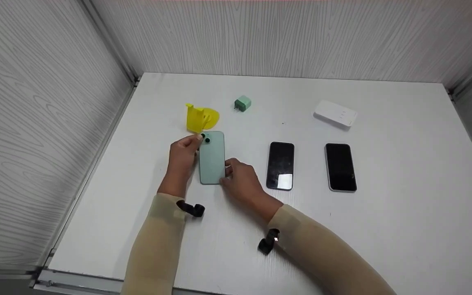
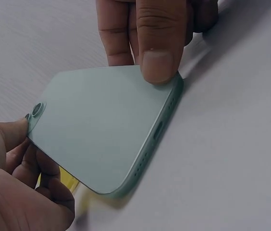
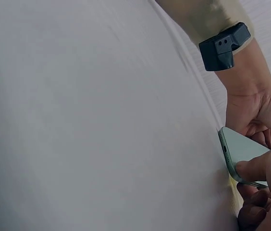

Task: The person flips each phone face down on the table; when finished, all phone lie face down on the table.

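A mint-green smartphone [image 1: 212, 159] is held between both hands, its back and two camera lenses facing up. My left hand [image 1: 183, 152] pinches it at the camera corner. At the opposite, lower end my right hand [image 1: 242, 179] grips the edge, with the thumb [image 2: 158, 66] on the back and fingers at the side. The charging port shows on the phone's lower edge in the left wrist view. Just beyond the phone's top stands a yellow phone stand [image 1: 195, 119]. The phone's screen side is hidden.
To the right, a black-screened phone [image 1: 280, 166] and another dark phone [image 1: 340, 167] lie face up on the white table [image 1: 400, 229]. A green charger plug [image 1: 242, 103] and a white rectangular device [image 1: 335, 113] sit farther back. Panels [image 1: 285, 39] border the table.
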Available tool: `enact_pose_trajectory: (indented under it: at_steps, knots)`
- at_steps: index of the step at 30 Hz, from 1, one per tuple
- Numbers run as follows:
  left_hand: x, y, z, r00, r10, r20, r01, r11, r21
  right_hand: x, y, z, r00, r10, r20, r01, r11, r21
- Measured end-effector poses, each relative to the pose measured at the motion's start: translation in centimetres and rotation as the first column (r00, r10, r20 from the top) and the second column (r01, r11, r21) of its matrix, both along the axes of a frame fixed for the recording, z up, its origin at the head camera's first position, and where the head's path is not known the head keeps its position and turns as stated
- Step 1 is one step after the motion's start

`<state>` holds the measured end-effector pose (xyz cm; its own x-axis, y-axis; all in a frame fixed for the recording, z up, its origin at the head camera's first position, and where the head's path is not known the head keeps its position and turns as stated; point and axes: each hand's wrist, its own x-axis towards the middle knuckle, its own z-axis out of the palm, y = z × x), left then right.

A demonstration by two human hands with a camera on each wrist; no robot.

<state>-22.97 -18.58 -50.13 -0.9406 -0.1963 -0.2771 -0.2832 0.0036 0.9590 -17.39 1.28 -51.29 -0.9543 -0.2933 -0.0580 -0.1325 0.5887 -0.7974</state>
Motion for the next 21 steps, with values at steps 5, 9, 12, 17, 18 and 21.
enact_pose_trajectory:
  at_steps: [5, 9, 12, 17, 18, 21]
  knots:
    - [0.0, -0.1, 0.3, 0.999, -0.023, 0.029, 0.025, 0.997, -0.073, 0.0, -0.4, -0.2, 1.000, 0.005, 0.005, -0.005, 1.000, 0.007]
    - [0.0, -0.4, 0.4, 0.997, -0.043, 0.059, 0.051, 0.987, -0.150, 0.2, -0.5, -0.2, 1.000, 0.023, -0.006, -0.023, 0.999, 0.044]
    - [0.0, -0.7, 0.2, 0.996, -0.067, 0.059, 0.077, 0.977, -0.199, 0.3, -0.6, -0.2, 0.999, 0.029, -0.020, -0.027, 0.997, 0.074]
    - [-0.1, -1.3, -0.1, 0.991, -0.135, 0.022, 0.135, 0.947, -0.292, 0.4, -0.7, -0.2, 0.999, 0.031, -0.033, -0.027, 0.995, 0.096]
    - [-0.1, -1.5, -0.2, 0.989, -0.146, 0.021, 0.145, 0.942, -0.303, 0.4, -0.7, -0.2, 0.999, 0.033, -0.033, -0.030, 0.994, 0.101]
    - [-0.1, -1.7, -0.1, 0.984, -0.172, 0.039, 0.176, 0.938, -0.299, 0.5, -0.8, -0.2, 0.998, 0.043, -0.038, -0.039, 0.993, 0.116]
